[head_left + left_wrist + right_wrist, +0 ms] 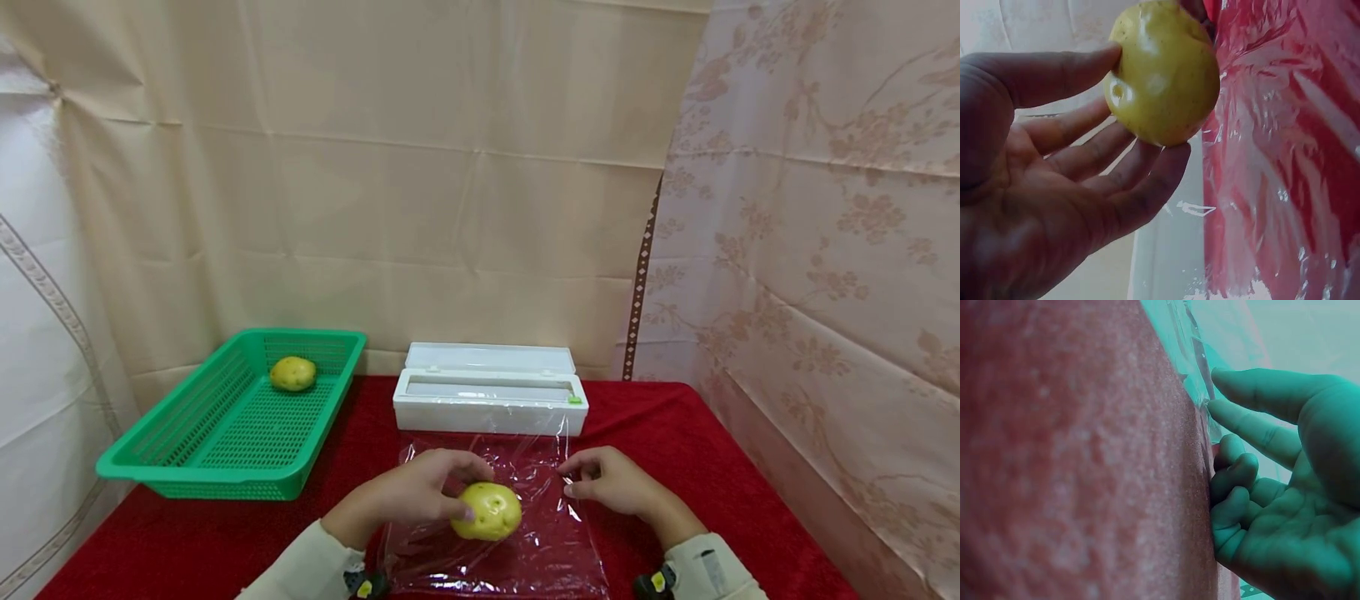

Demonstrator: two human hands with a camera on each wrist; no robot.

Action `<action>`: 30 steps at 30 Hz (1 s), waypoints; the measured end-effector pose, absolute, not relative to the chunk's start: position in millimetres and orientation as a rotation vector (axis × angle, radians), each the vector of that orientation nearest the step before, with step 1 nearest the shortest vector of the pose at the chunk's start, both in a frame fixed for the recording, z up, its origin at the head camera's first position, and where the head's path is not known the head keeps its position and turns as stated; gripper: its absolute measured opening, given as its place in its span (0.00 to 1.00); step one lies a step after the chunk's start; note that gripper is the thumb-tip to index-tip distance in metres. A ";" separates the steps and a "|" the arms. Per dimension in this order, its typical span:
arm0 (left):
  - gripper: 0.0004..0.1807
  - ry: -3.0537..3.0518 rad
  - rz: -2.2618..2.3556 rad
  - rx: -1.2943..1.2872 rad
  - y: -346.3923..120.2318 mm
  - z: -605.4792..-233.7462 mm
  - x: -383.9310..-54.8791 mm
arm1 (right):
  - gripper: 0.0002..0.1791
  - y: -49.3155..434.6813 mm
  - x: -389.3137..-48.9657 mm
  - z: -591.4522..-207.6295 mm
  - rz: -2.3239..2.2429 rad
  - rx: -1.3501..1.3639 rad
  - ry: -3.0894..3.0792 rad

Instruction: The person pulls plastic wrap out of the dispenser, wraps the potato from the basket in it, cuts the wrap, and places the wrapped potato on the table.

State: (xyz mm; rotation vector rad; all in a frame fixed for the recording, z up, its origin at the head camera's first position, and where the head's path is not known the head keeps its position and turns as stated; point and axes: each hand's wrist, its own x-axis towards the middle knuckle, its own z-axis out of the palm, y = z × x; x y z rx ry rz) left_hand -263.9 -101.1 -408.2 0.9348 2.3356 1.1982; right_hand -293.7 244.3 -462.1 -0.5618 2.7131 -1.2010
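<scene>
A yellow potato (491,512) sits over a sheet of clear plastic wrap (517,558) spread on the red cloth. My left hand (427,492) grips the potato from its left side, the thumb on one side and fingertips on the other, as the left wrist view shows. At the right edge of the wrap is my right hand (611,482). In the right wrist view its index fingertip is right at the wrap's edge, the thumb stands apart from it, and the other fingers curl against the cloth. Nothing is pinched between thumb and index finger.
Behind the potato stands a white wrap dispenser box (487,417) with its lid raised, and the wrap runs out from it. A green plastic basket (300,462) at the left holds another potato (293,374). Curtains (450,208) hang around the red-covered table (720,500).
</scene>
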 end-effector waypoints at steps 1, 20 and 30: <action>0.21 2.320 1.187 0.942 -100.1 -408.7 -262.9 | 0.16 244.3 -293.3 -461.6 -1.206 -0.560 2.708; 0.21 2.228 1.099 1.055 -90.8 -423.1 -256.9 | 0.20 244.5 -290.7 -457.7 -1.246 -0.594 2.667; 0.22 2.218 1.100 1.023 -90.1 -427.6 -259.4 | 0.20 244.8 -291.3 -458.5 -1.251 -0.574 2.657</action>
